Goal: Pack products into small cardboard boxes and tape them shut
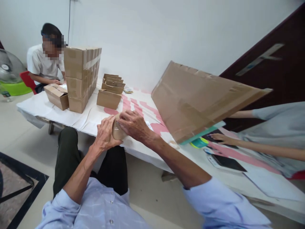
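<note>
Between my hands, just over the table's near edge, is a roll of tan packing tape (117,131) with a shiny, rounded surface. My left hand (105,132) curls around its left side, thumb along the bottom. From the upper right, my right hand (133,124) presses bent fingers against the roll's top and side, hiding part of it. Beyond my hands, a row of open small cardboard boxes (109,99) stands on the white-and-pink table covering (137,154).
Taped boxes (75,86) are stacked to the left, beside a smaller box (56,95). A person (46,63) sits behind them. A large cardboard panel (202,98) leans on the right. Another person's hand (220,138) rests near a tablet-like device (228,162) and a green-yellow tape roll (199,142).
</note>
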`<state>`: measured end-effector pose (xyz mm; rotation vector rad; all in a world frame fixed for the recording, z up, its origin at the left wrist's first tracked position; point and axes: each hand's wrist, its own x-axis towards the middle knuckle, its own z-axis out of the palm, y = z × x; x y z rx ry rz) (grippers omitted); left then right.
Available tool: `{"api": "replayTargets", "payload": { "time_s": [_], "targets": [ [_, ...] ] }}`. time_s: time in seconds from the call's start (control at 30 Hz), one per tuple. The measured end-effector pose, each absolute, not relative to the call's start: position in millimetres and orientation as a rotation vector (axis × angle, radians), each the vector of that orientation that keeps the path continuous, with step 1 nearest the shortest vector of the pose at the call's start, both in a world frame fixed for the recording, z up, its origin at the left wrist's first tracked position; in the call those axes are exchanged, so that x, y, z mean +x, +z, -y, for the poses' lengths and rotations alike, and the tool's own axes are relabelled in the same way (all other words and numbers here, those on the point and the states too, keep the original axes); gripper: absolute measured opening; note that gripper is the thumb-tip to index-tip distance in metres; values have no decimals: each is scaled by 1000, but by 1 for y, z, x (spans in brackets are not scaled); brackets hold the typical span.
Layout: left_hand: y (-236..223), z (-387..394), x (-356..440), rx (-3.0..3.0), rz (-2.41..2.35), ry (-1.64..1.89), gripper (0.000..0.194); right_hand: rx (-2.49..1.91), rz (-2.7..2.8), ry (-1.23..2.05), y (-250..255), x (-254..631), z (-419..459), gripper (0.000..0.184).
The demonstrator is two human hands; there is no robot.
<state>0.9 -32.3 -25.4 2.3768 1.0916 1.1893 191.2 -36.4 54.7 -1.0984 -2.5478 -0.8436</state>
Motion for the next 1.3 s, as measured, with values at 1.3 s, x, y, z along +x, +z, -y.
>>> {"api": "replayTargets", "payload": {
  "time_s": [1.3],
  "targets": [
    [-18, 28, -1, 2408, -991, 1130, 115, -1188, 2373, -652, 45, 196, 24, 22]
  ]
}}
